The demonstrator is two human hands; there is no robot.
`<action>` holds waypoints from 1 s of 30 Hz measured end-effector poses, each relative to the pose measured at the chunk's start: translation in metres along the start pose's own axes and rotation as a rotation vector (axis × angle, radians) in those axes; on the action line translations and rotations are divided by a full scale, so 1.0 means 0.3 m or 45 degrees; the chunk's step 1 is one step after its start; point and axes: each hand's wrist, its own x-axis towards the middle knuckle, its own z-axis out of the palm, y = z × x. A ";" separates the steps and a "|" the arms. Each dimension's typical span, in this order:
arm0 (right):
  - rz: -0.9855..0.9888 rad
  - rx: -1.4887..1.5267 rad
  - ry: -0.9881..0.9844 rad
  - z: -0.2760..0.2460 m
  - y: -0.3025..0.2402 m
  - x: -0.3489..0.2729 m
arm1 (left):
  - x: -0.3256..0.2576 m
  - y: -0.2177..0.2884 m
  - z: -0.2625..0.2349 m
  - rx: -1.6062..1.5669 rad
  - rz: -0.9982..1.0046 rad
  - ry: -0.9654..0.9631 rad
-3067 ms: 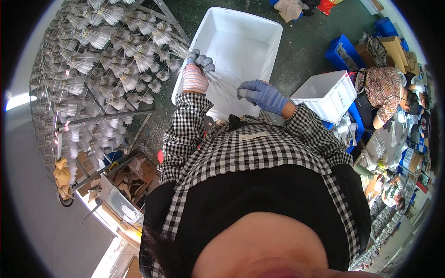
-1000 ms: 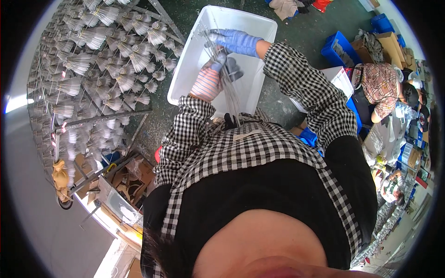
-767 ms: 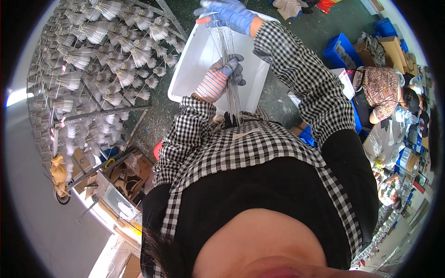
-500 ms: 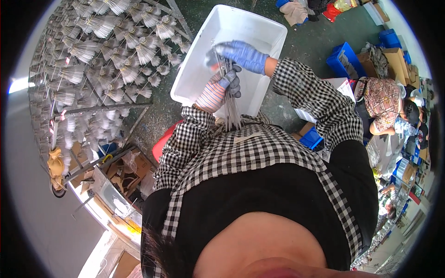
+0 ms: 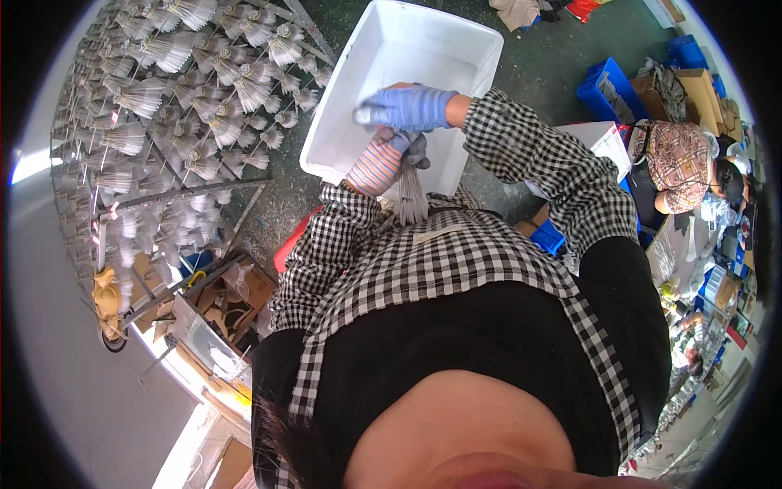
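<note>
Over the white bin (image 5: 468,61), head view: left hand (image 5: 381,163) closed around thin grey strands (image 5: 413,200), lower ends fanning near checked apron (image 5: 456,257); right hand (image 5: 410,108) has dropped close above, fingers blurred, grip can't tell; both likely work these strands.

A factory workshop: a metal rack (image 5: 183,196) hung with rows of grey bundles (image 5: 138,96), white tub (image 5: 330,114), blue crate (image 5: 592,95), and a co-worker (image 5: 676,159) at a cluttered surface (image 5: 674,236).
</note>
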 end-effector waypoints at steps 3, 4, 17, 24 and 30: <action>0.241 0.404 0.221 -0.077 0.029 -0.047 | -0.030 0.100 0.012 -0.018 0.203 0.422; 0.221 0.655 0.441 -0.130 0.035 -0.067 | -0.040 0.153 -0.013 -0.535 0.291 0.303; 0.150 0.799 0.777 -0.006 -0.263 -0.262 | -0.158 0.282 -0.236 -1.152 0.789 0.525; 0.146 0.575 0.841 -0.007 -0.306 -0.225 | -0.130 0.280 -0.172 -1.169 0.821 0.521; 0.250 0.639 0.801 -0.012 -0.318 -0.227 | -0.148 0.279 -0.159 -1.060 0.884 0.440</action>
